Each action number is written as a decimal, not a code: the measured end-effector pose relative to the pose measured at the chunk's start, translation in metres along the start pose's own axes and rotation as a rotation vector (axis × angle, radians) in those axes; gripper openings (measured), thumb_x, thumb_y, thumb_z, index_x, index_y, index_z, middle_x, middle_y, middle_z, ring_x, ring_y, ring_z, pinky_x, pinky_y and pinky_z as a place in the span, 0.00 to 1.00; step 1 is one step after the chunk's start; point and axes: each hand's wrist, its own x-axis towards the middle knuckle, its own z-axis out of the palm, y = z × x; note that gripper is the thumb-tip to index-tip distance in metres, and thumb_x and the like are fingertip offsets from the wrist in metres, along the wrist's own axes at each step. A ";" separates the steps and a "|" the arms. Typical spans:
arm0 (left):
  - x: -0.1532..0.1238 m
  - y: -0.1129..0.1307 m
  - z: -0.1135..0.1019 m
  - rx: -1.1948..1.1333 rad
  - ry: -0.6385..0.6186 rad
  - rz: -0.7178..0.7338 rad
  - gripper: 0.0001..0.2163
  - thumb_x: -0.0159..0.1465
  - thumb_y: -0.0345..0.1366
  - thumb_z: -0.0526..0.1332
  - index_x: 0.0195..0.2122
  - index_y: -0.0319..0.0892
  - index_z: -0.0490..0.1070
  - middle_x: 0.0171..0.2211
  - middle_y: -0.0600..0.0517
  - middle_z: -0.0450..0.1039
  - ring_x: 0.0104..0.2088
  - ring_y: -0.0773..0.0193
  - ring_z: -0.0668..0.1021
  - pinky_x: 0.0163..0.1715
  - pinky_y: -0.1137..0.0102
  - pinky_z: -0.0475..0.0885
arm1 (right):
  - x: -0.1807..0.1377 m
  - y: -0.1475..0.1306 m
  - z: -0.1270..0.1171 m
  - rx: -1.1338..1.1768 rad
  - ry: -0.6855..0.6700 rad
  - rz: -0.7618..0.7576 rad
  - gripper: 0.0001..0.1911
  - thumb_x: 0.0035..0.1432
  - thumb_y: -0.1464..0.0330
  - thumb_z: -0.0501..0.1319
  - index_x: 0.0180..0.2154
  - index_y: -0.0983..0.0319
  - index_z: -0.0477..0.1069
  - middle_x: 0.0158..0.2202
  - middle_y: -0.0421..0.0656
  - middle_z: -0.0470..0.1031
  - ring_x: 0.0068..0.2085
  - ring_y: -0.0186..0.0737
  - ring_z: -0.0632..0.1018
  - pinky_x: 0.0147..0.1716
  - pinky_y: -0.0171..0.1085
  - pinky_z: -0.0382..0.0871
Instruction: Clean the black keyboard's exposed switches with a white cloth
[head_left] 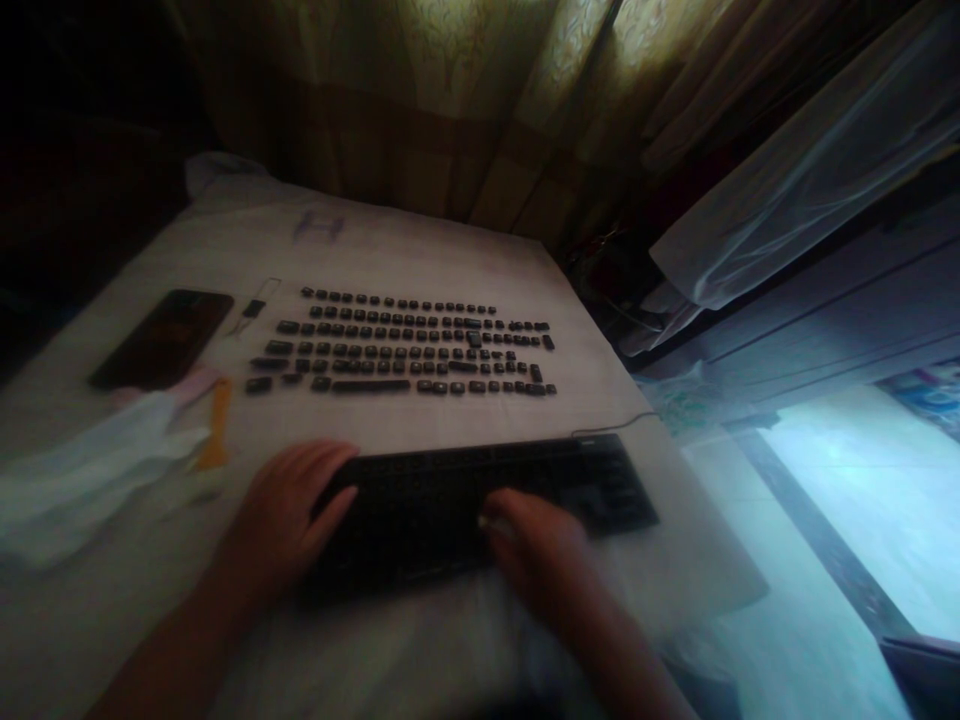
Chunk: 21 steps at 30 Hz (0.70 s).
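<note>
A black keyboard base lies on the white cloth near me, its cable running off to the right. My left hand rests flat on the keyboard's left end with fingers stretched out. My right hand is over the keyboard's middle right, fingers curled, seemingly pinching something small and pale; the blur hides what it is. Beyond the keyboard, several loose black keycaps are laid out in rows on the cloth.
A dark phone lies at the left. A small tool sits beside it. An orange pry tool and white tissue lie at the near left. The table edge drops off at the right. Curtains hang behind.
</note>
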 end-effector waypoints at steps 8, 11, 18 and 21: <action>0.001 0.001 -0.001 -0.002 -0.009 -0.011 0.20 0.68 0.49 0.50 0.54 0.46 0.68 0.51 0.44 0.75 0.53 0.48 0.75 0.56 0.47 0.69 | -0.005 -0.001 -0.003 -0.012 -0.018 0.016 0.12 0.56 0.77 0.57 0.39 0.57 0.72 0.35 0.41 0.80 0.36 0.42 0.80 0.34 0.36 0.68; 0.000 0.001 0.000 -0.019 -0.003 -0.022 0.19 0.68 0.49 0.51 0.54 0.46 0.68 0.52 0.45 0.75 0.53 0.48 0.75 0.56 0.47 0.68 | -0.007 -0.003 -0.003 -0.006 -0.030 0.010 0.11 0.56 0.78 0.57 0.38 0.57 0.71 0.34 0.40 0.79 0.35 0.41 0.80 0.34 0.35 0.67; 0.000 0.001 0.001 -0.014 -0.009 -0.026 0.20 0.68 0.50 0.50 0.54 0.47 0.68 0.52 0.45 0.75 0.53 0.48 0.75 0.56 0.47 0.68 | -0.011 -0.008 0.003 -0.036 -0.044 -0.052 0.10 0.54 0.78 0.57 0.35 0.59 0.72 0.30 0.40 0.78 0.31 0.40 0.78 0.30 0.34 0.65; 0.000 0.001 0.000 -0.015 -0.006 -0.023 0.20 0.68 0.50 0.50 0.54 0.45 0.68 0.52 0.44 0.75 0.53 0.47 0.75 0.56 0.46 0.68 | -0.013 -0.009 0.002 0.064 -0.026 -0.060 0.11 0.52 0.78 0.58 0.35 0.59 0.72 0.31 0.40 0.78 0.32 0.40 0.79 0.31 0.34 0.66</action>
